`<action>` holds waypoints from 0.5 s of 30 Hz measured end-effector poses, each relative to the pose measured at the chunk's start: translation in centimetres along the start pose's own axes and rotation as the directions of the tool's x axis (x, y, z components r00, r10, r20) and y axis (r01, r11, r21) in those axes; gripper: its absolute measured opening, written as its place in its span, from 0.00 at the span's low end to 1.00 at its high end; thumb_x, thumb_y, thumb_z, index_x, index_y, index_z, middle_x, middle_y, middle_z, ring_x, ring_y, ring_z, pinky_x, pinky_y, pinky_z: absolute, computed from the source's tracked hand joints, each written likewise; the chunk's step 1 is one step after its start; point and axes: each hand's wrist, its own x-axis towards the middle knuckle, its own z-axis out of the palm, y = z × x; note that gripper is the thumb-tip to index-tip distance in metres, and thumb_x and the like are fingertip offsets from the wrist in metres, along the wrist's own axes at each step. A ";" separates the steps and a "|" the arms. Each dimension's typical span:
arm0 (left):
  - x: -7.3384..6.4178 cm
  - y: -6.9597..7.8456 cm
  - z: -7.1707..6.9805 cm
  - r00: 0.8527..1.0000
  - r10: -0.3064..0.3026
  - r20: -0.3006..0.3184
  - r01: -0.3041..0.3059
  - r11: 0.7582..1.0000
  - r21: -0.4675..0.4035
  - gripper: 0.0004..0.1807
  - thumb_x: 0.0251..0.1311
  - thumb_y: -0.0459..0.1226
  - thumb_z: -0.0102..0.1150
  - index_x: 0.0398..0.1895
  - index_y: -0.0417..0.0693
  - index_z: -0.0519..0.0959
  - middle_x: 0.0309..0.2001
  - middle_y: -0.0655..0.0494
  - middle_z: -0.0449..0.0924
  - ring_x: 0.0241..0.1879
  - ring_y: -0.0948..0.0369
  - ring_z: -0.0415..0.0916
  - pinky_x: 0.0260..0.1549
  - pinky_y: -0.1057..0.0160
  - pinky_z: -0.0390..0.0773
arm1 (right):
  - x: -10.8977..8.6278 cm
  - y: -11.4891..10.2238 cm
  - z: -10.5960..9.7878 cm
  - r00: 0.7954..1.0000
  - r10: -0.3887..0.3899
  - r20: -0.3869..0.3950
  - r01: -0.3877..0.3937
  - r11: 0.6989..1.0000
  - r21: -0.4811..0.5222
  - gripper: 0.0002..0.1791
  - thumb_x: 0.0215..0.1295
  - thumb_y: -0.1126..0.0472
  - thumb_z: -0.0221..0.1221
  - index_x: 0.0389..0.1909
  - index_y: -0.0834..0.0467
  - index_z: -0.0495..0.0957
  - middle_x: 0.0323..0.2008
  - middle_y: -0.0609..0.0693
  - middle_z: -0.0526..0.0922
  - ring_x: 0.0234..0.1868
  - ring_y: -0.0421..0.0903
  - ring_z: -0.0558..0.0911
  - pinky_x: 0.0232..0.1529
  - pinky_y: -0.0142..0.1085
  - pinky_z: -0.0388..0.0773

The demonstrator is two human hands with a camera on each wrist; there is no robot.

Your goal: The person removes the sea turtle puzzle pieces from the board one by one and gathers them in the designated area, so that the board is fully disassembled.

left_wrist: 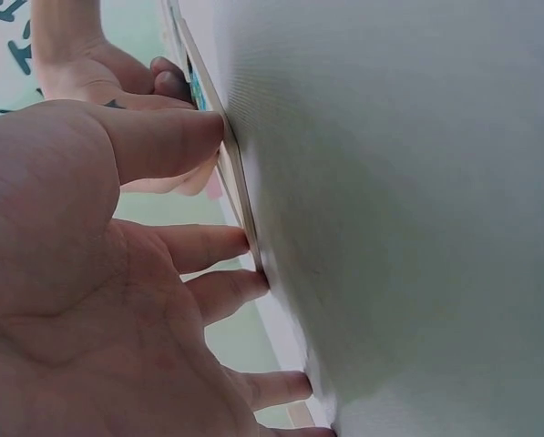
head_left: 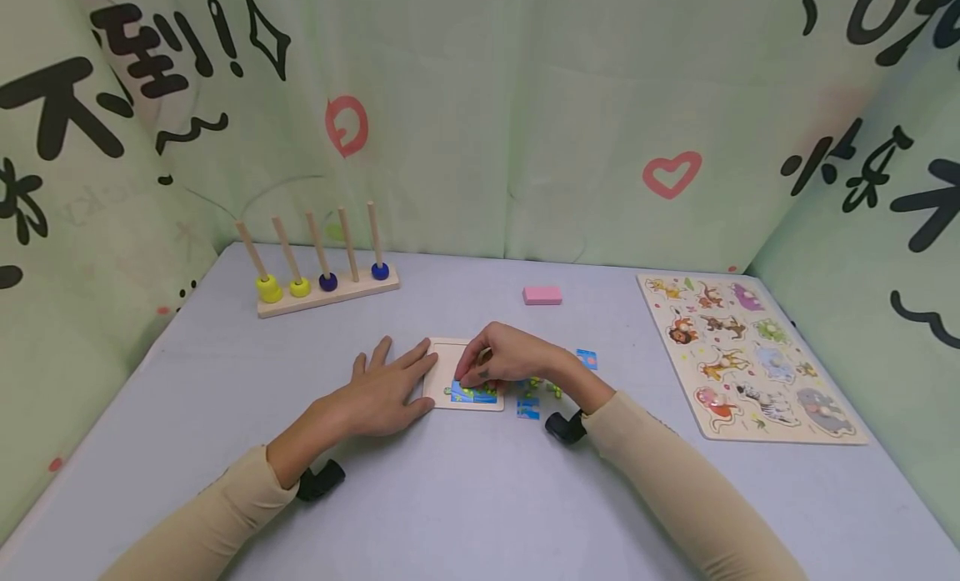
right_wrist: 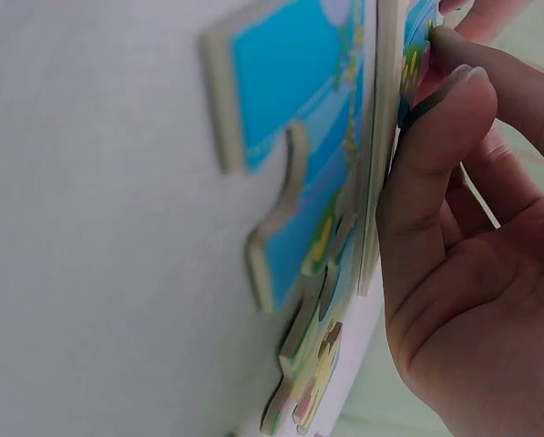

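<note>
A small wooden puzzle tray (head_left: 446,353) lies in the middle of the table, with blue, green and yellow pieces (head_left: 474,395) along its near side. My left hand (head_left: 381,395) is spread flat beside it, thumb and fingertips at the tray's left edge. Over the tray, my right hand (head_left: 507,353) pinches a puzzle piece (right_wrist: 412,75) between thumb and bent fingers, low against the pictured surface. The fingers hide most of that piece. Loose puzzle pieces lie right of the tray, among them a blue one (head_left: 528,408) and another blue one (head_left: 587,359) partly behind the right wrist.
A wooden peg stand (head_left: 330,299) with yellow and blue beads stands at the back left. Behind the tray lies a pink block (head_left: 542,295). A large animal puzzle board (head_left: 693,389) covers the right side. Printed curtains (head_left: 510,147) enclose the table's back and sides.
</note>
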 end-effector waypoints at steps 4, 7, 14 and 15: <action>0.0 0.0 0.0 1.000 0.002 -0.001 -0.002 1.000 0.004 0.37 0.76 0.50 0.56 0.84 0.50 0.61 0.88 0.53 0.48 0.83 0.26 0.37 0.73 0.18 0.43 | -0.1 -0.1 0.0 1.000 0.008 0.000 -0.008 1.000 0.010 0.04 0.67 0.62 0.71 0.40 0.57 0.91 0.29 0.44 0.86 0.23 0.37 0.76 0.28 0.28 0.75; 0.0 -0.1 0.0 1.000 0.005 -0.004 -0.005 1.000 0.006 0.37 0.76 0.50 0.56 0.84 0.50 0.61 0.88 0.53 0.48 0.83 0.26 0.37 0.72 0.17 0.43 | -0.1 -0.1 0.0 1.000 0.009 0.005 -0.009 1.000 0.026 0.04 0.68 0.62 0.70 0.41 0.58 0.91 0.29 0.43 0.86 0.23 0.37 0.77 0.29 0.28 0.75; 0.0 -0.2 0.1 1.000 0.005 -0.003 -0.005 1.000 0.007 0.37 0.76 0.51 0.56 0.84 0.50 0.61 0.88 0.53 0.48 0.83 0.26 0.37 0.72 0.17 0.44 | -0.2 -0.1 -0.1 1.000 -0.003 0.029 0.001 0.997 0.078 0.04 0.69 0.64 0.69 0.41 0.59 0.90 0.30 0.45 0.88 0.23 0.39 0.78 0.30 0.30 0.79; 0.1 -0.2 0.1 1.000 0.004 -0.002 -0.004 1.000 0.007 0.37 0.76 0.51 0.56 0.84 0.51 0.61 0.88 0.53 0.48 0.83 0.26 0.37 0.73 0.17 0.44 | -0.2 -0.1 -0.1 0.999 -0.004 0.034 0.002 0.997 0.082 0.04 0.69 0.64 0.69 0.41 0.60 0.89 0.30 0.46 0.88 0.23 0.40 0.79 0.31 0.30 0.80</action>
